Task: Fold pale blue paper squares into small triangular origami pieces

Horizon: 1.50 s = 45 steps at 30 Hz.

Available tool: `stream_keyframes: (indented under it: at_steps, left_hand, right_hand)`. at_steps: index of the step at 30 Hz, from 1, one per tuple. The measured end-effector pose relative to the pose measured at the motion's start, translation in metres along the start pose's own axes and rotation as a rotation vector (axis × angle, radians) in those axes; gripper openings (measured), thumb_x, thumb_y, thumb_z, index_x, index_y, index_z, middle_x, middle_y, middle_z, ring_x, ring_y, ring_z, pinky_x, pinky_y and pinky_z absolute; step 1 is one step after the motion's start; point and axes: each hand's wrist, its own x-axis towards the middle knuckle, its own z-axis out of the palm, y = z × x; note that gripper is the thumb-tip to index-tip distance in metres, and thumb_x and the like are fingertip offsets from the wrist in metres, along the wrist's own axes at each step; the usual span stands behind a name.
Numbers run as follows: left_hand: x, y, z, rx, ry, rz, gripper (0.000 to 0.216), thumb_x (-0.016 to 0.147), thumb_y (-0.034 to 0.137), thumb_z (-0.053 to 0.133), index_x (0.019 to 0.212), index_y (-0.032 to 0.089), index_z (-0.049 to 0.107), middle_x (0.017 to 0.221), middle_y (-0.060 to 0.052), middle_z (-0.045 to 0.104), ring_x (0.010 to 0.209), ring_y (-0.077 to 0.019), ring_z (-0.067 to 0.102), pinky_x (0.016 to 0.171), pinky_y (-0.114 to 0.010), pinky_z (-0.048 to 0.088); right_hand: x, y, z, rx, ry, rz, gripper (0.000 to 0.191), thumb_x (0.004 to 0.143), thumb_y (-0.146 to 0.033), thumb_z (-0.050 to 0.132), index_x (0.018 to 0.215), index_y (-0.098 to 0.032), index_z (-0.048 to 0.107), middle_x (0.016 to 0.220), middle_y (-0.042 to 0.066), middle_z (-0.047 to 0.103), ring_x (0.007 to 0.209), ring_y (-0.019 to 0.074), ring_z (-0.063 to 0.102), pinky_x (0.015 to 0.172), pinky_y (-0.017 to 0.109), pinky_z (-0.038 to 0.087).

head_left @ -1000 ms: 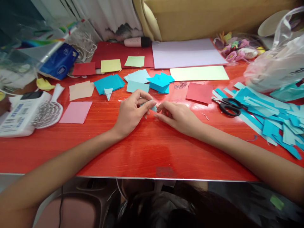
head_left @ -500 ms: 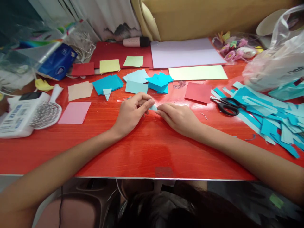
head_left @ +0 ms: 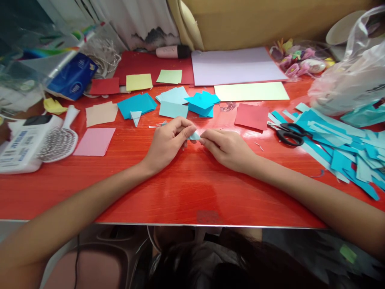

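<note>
Between my hands is a small folded piece of light blue paper point(head_left: 194, 136). My left hand point(head_left: 169, 143) pinches it between thumb and fingers. The fingertips of my right hand point(head_left: 226, 147) are pressed together at the paper's right corner. Most of the paper is covered by fingers. Just behind lie pale blue paper squares point(head_left: 173, 109) and a pile of bright blue squares point(head_left: 203, 103). A small folded pale triangle point(head_left: 136, 117) rests against another stack of blue squares point(head_left: 137, 106) to the left.
Black-handled scissors point(head_left: 289, 134) lie beside a heap of blue paper strips point(head_left: 345, 140) on the right. Pink point(head_left: 94, 142) and red squares point(head_left: 251, 117) flank my hands on the red table point(head_left: 168, 200). A hairbrush point(head_left: 60, 140) sits at left, a plastic bag point(head_left: 349, 80) at right.
Both hands stay almost in place around the paper. My right fingertips have shifted very slightly to the right, and a little more of the paper shows.
</note>
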Motion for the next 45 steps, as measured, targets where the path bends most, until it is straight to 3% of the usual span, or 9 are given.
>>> stream_keyframes:
  at_steps: [11,20,27,32,38,45]
  left_hand:
    - [-0.0021,0.0012,0.0022,-0.029,-0.065,0.046,0.021,0.082,0.039,0.061,0.087,0.018,0.063,0.069,0.0,0.063,0.058,-0.0094,0.056,0.057,-0.022,0.046]
    - [-0.0008,0.002,0.0005,0.132,-0.091,0.029,0.019,0.085,0.036,0.057,0.087,0.02,0.065,0.069,0.0,0.065,0.063,-0.0116,0.058,0.061,-0.024,0.044]
    - [0.0013,0.0032,-0.0007,0.033,-0.155,0.001,0.017,0.085,0.03,0.055,0.077,0.017,0.063,0.07,-0.001,0.065,0.065,-0.012,0.059,0.063,-0.025,0.046]
    - [0.0009,0.0042,-0.0013,0.06,-0.149,0.021,0.019,0.085,0.032,0.056,0.076,0.017,0.064,0.07,-0.001,0.065,0.065,-0.0117,0.059,0.062,-0.024,0.046]
    - [0.0012,0.0048,-0.0011,0.025,-0.197,-0.021,0.021,0.087,0.029,0.051,0.075,0.016,0.062,0.07,-0.001,0.066,0.067,-0.0116,0.061,0.065,-0.024,0.046]
    - [0.0045,0.0015,0.0019,-0.135,-0.18,-0.146,0.023,0.088,0.039,0.051,0.089,0.017,0.056,0.065,0.001,0.063,0.06,-0.0101,0.059,0.059,-0.022,0.047]
  right_hand:
    - [0.0058,0.0003,-0.0095,0.302,-0.002,0.133,0.026,0.092,-0.027,0.042,0.07,-0.016,0.05,0.06,-0.002,0.049,0.055,0.0084,0.042,0.054,0.023,0.03]
    - [0.006,0.0026,-0.0077,0.252,0.031,0.143,0.024,0.091,-0.029,0.046,0.075,-0.015,0.058,0.063,0.0,0.054,0.056,0.0095,0.042,0.056,0.024,0.03]
    - [0.0078,0.0019,-0.0079,0.313,-0.02,0.152,0.026,0.09,-0.032,0.048,0.073,-0.015,0.058,0.065,0.0,0.056,0.058,0.0094,0.044,0.056,0.025,0.03]
    - [0.0082,0.0034,-0.009,0.48,-0.089,0.203,0.025,0.089,-0.039,0.05,0.08,-0.016,0.056,0.066,-0.001,0.055,0.058,0.009,0.045,0.054,0.024,0.033]
    - [0.0076,0.0041,-0.0099,0.628,-0.158,0.209,0.019,0.09,-0.031,0.051,0.077,-0.017,0.052,0.063,-0.002,0.054,0.05,0.0069,0.045,0.049,0.023,0.035]
    - [0.0086,0.0092,-0.0054,0.779,0.049,0.297,0.017,0.09,-0.026,0.052,0.075,-0.017,0.048,0.058,-0.006,0.05,0.041,0.0036,0.04,0.038,0.019,0.029]
